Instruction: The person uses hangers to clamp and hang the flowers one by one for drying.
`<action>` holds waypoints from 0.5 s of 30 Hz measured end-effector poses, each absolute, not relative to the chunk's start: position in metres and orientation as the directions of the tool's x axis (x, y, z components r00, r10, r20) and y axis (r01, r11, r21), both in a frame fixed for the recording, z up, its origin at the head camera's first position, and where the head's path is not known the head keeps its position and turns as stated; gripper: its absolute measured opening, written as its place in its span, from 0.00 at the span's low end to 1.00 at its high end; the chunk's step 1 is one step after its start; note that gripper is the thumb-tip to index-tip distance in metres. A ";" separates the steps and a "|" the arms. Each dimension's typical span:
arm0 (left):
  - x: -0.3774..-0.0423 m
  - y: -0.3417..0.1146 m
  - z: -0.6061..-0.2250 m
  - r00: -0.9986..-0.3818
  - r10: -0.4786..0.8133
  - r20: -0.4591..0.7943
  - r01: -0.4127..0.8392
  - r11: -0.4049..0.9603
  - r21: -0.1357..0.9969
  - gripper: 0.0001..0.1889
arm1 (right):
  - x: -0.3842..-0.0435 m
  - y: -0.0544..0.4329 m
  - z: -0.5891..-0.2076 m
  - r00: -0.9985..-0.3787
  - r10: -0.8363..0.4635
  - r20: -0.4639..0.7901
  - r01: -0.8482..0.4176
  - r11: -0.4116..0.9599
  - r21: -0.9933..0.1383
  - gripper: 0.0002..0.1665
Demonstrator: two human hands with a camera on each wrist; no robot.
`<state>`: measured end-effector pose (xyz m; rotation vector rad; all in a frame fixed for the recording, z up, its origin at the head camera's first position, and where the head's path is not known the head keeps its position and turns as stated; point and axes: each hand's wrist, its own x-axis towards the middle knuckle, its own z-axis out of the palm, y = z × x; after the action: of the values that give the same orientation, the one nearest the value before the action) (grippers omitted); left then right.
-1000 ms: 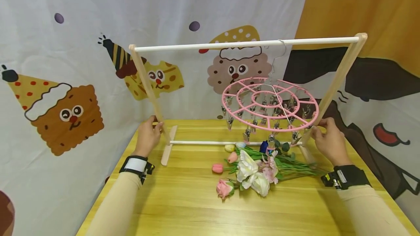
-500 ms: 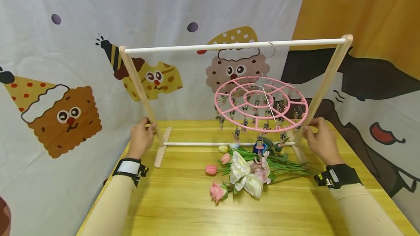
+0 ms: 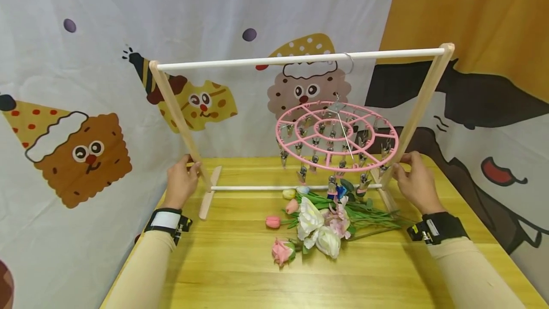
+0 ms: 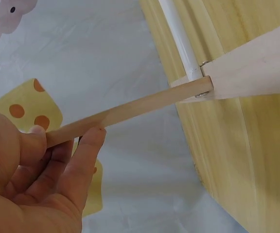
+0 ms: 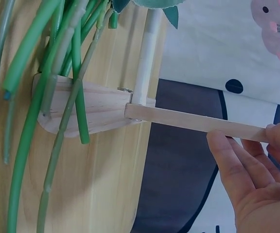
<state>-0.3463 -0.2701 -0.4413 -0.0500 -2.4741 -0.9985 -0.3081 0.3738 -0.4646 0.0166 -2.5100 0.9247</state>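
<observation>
Rack (image 3: 253, 62) placement seems in hand; left grip (image 3: 182, 184) and right grip (image 3: 416, 182) pinch its sides. Any shift calls for sparing flowers (image 3: 310, 218) between them.

Cannot count the metal clips (image 3: 332, 186), too small and overlapping below the pink rack (image 3: 328, 159), nor see all of the blue flower (image 3: 341, 191) behind them; can barely trace the wire hook (image 3: 352, 63) low down; at wrist-view edges, lose parts of left hand (image 4: 45, 179), right hand (image 5: 259, 177) and green stems (image 5: 19, 167)
</observation>
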 end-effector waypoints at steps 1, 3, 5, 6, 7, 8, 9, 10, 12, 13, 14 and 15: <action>-0.346 -0.270 -0.442 -0.888 -0.142 0.437 0.201 0.735 0.647 0.13 | -0.308 0.374 -0.465 -0.893 0.144 0.425 -0.166 0.774 -0.611 0.20; -0.345 -0.269 -0.442 -0.886 -0.147 0.440 0.197 0.739 0.645 0.13 | -0.308 0.374 -0.465 -0.895 0.145 0.423 -0.164 0.773 -0.612 0.19; -0.345 -0.268 -0.442 -0.883 -0.155 0.442 0.192 0.741 0.644 0.14 | -0.308 0.374 -0.465 -0.895 0.149 0.421 -0.161 0.771 -0.617 0.19; -0.345 -0.267 -0.442 -0.882 -0.159 0.443 0.189 0.742 0.643 0.14 | -0.308 0.374 -0.466 -0.895 0.152 0.420 -0.161 0.767 -0.622 0.19; -0.345 -0.267 -0.443 -0.880 -0.163 0.445 0.187 0.743 0.642 0.14 | -0.308 0.374 -0.466 -0.895 0.156 0.418 -0.159 0.764 -0.626 0.19; -0.345 -0.266 -0.443 -0.879 -0.168 0.445 0.184 0.744 0.643 0.14 | -0.307 0.374 -0.466 -0.895 0.161 0.417 -0.158 0.760 -0.631 0.19; -0.345 -0.266 -0.443 -0.878 -0.171 0.447 0.183 0.743 0.644 0.14 | -0.307 0.374 -0.466 -0.894 0.166 0.416 -0.157 0.754 -0.638 0.20; -0.345 -0.266 -0.444 -0.877 -0.175 0.448 0.181 0.742 0.645 0.14 | -0.307 0.374 -0.467 -0.893 0.171 0.416 -0.157 0.749 -0.644 0.20; -0.345 -0.266 -0.445 -0.877 -0.180 0.445 0.178 0.740 0.649 0.15 | -0.306 0.373 -0.468 -0.894 0.181 0.410 -0.153 0.737 -0.659 0.21; -0.346 -0.266 -0.445 -0.877 -0.180 0.445 0.178 0.739 0.650 0.15 | -0.306 0.372 -0.468 -0.894 0.186 0.407 -0.150 0.732 -0.665 0.22; -0.346 -0.265 -0.446 -0.878 -0.180 0.444 0.178 0.738 0.651 0.15 | -0.305 0.372 -0.468 -0.895 0.191 0.403 -0.149 0.724 -0.673 0.22; -0.345 -0.265 -0.446 -0.878 -0.178 0.445 0.178 0.740 0.648 0.15 | -0.305 0.372 -0.469 -0.896 0.194 0.400 -0.147 0.720 -0.678 0.23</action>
<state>-0.3455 -0.2654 -0.4463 -0.0002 -2.4522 -0.9828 -0.3050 0.3722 -0.4690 -0.0359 -2.4755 1.0291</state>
